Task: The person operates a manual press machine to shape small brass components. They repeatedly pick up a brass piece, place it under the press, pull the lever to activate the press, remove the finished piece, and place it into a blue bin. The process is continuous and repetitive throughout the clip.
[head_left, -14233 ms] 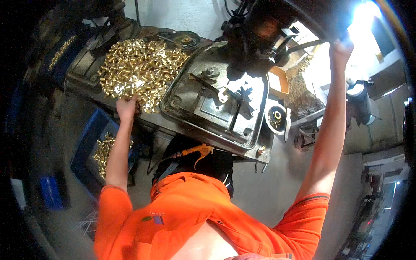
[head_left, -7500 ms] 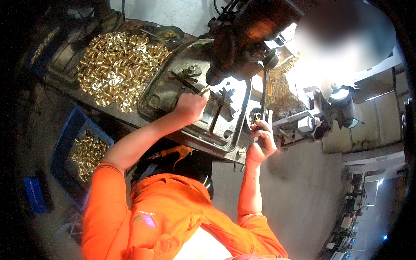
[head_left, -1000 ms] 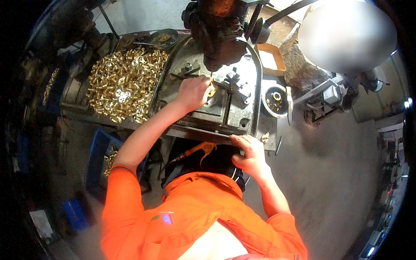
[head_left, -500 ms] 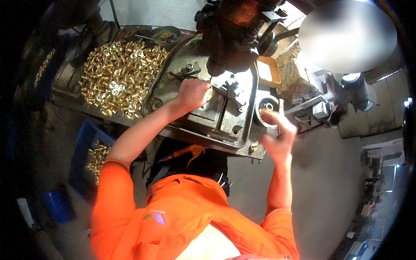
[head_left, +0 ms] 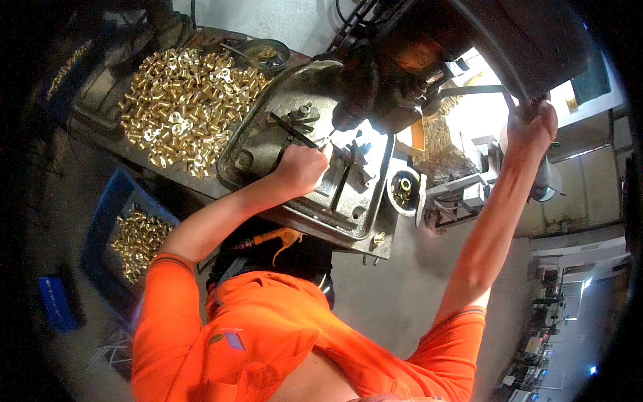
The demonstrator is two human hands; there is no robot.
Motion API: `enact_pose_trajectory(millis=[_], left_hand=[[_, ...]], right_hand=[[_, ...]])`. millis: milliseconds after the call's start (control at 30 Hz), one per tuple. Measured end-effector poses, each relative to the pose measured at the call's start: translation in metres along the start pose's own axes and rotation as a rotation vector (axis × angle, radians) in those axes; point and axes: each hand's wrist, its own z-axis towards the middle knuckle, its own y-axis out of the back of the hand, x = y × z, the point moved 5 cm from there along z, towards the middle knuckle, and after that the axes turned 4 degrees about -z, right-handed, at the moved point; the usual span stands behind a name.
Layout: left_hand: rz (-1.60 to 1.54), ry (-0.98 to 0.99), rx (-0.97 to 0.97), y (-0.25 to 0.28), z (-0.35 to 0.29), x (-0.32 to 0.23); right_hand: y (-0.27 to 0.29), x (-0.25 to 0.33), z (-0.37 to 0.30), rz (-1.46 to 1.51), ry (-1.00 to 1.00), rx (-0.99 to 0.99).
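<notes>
My left hand is closed over the metal table of a drill press, just below the dark spindle end. Its fingers pinch a small brass fitting, mostly hidden by the hand. At the upper right, my right hand is wrapped round the end of the press's feed lever, arm stretched out. Dark clamp bars and a block sit on the table beside the left hand. A single brass fitting stands on the bench's near right corner.
A large heap of brass fittings covers the bench at left, with a round dish behind it. Below, a blue crate holds more brass parts. Right of the press are a round bowl and a rough wooden block.
My right hand has swung up and outward from beside the bowl onto the feed lever. My left hand remains at the press table. The whole view has shifted and tilted slightly.
</notes>
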Motion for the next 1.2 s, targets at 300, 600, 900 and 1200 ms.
enact_pose_trajectory(millis=[300,600,900,1200], left_hand=[[0.055,0.020,0.075,0.001,-0.004,-0.004],[0.008,0.045,0.010,-0.006,-0.003,-0.001],[0.021,0.016,-0.054,-0.009,-0.007,0.003],[0.031,-0.009,-0.174,-0.012,-0.009,0.002]], right_hand=[[-0.010,0.019,-0.139,-0.270,0.407,0.062],[-0.014,0.008,-0.184,-0.307,0.364,-0.132],[-0.014,-0.003,-0.206,-0.338,0.387,-0.167],[-0.002,-0.020,-0.226,-0.370,0.399,-0.054]])
